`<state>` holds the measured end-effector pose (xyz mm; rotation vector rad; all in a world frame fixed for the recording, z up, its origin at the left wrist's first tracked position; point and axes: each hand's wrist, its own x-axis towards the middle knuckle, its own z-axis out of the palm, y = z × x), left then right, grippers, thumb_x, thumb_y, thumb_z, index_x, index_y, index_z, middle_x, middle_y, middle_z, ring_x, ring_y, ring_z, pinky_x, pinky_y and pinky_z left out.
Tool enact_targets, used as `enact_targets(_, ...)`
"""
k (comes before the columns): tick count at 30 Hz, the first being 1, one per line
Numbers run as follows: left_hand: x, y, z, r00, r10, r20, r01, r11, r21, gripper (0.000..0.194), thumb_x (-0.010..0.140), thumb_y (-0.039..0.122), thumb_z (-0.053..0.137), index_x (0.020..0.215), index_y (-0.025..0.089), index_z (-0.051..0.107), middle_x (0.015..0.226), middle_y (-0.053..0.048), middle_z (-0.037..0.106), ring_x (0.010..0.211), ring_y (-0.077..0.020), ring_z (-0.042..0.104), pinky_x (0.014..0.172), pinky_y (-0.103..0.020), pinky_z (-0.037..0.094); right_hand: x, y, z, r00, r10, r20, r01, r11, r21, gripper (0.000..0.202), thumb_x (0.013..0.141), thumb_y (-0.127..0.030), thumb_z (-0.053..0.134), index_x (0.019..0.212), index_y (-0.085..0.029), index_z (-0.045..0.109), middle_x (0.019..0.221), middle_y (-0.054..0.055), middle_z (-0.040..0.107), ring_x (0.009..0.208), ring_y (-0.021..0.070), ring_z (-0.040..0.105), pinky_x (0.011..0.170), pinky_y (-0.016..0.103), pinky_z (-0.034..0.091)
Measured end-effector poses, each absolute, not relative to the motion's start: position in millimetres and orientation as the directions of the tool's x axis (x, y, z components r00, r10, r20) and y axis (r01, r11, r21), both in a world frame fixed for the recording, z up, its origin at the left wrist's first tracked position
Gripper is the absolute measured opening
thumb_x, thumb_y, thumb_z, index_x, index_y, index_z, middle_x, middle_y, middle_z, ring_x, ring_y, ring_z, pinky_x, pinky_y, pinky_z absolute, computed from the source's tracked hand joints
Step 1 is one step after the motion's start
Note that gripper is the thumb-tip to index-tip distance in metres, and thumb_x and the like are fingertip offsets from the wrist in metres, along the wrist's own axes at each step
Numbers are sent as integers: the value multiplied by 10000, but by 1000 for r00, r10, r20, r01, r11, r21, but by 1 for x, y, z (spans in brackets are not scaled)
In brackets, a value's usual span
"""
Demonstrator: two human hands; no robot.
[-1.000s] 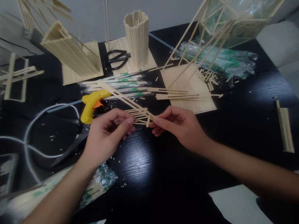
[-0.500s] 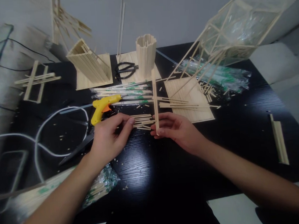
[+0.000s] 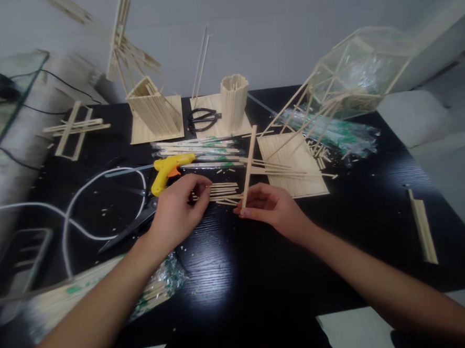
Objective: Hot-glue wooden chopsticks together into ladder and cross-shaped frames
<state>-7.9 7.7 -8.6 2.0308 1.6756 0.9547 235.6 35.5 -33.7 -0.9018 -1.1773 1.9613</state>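
My right hand [image 3: 272, 208] pinches the lower end of a narrow strip of wooden sticks [image 3: 250, 165], which stands up tilted with its top to the right. On the black table, a row of short wooden sticks [image 3: 223, 189] lies between my hands. My left hand [image 3: 182, 200] is at the row's left end, with thumb and index finger curled close together; whatever they grip is hidden. Just behind my left hand is a yellow glue gun [image 3: 169, 170]. Black-handled scissors [image 3: 129, 230] lie partly under that hand.
Behind stand a slanted stick box [image 3: 153, 113] and a stick tube [image 3: 234, 103] on flat bases, with black-handled cutters [image 3: 203, 119] between. A stick frame with clear film [image 3: 348, 77] rises at back right. A white cable [image 3: 65, 231] loops at left; bagged sticks [image 3: 156, 289] lie in front.
The view has shifted, so the table things appear lower. In my right hand the stick strip has gone from nearly upright to leaning right. My left hand stays by the short sticks.
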Motion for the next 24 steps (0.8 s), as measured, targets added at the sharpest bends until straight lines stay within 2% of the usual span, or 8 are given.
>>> enact_targets(6, -22, 13, 4, -104, 951, 290, 758, -113, 642, 169, 957, 311, 614, 1035, 217, 730, 878, 1, 761, 733, -154, 680, 697, -283, 519, 235, 34, -36, -562, 801, -206, -173, -358, -918, 423, 731, -231, 963, 1085, -220, 733, 971, 12, 812, 891, 162, 798, 914, 353, 662)
enact_targets(10, -48, 22, 14, -298, 897, 328, 873, 117, 474, 188, 940, 348, 614, 1053, 232, 710, 884, -19, 754, 762, -211, 686, 709, -355, 489, 235, 33, -35, -606, 758, -242, -207, -444, -872, 590, 732, -188, 956, 1242, -226, 662, 997, 21, 808, 883, 198, 822, 849, 367, 690)
enact_targets(13, -66, 26, 12, -335, 894, 298, 908, 222, 355, 223, 940, 448, 640, 864, 241, 676, 781, -24, 681, 698, -212, 641, 618, -353, 394, 236, 32, -32, -630, 728, -270, -216, -498, -840, 681, 740, -168, 949, 1328, -223, 610, 992, 19, 800, 900, 220, 831, 800, 359, 702)
enact_targets(15, -75, 28, 6, -319, 900, 299, 923, 222, 315, 360, 926, 558, 651, 759, 239, 651, 690, -15, 630, 588, -178, 572, 556, -329, 308, 236, 31, -30, -647, 708, -282, -210, -521, -827, 737, 747, -161, 947, 1383, -226, 578, 993, 17, 796, 899, 221, 832, 797, 358, 703)
enact_targets(18, -83, 29, -3, -286, 923, 259, 924, 194, 329, 485, 920, 650, 640, 648, 248, 637, 544, -16, 578, 442, -156, 457, 499, -318, 246, 238, 31, -27, -681, 674, -285, -197, -544, -816, 852, 761, -148, 942, 1490, -248, 512, 1003, 11, 790, 899, 221, 835, 807, 352, 702)
enact_targets(21, -86, 31, -8, -228, 942, 247, 914, 120, 387, 493, 907, 636, 679, 587, 262, 639, 467, -23, 561, 377, -168, 405, 460, -325, 234, 239, 32, -26, -714, 642, -279, -193, -564, -803, 930, 770, -133, 936, 1557, -283, 465, 1015, 2, 784, 899, 215, 837, 808, 335, 700)
enact_targets(24, -86, 32, -6, -200, 957, 212, 905, 97, 415, 449, 907, 583, 689, 590, 264, 671, 456, -20, 565, 374, -178, 413, 448, -320, 236, 241, 33, -26, -741, 613, -274, -192, -585, -788, 961, 782, -111, 921, 1587, -313, 435, 1036, -1, 783, 902, 212, 838, 818, 326, 692)
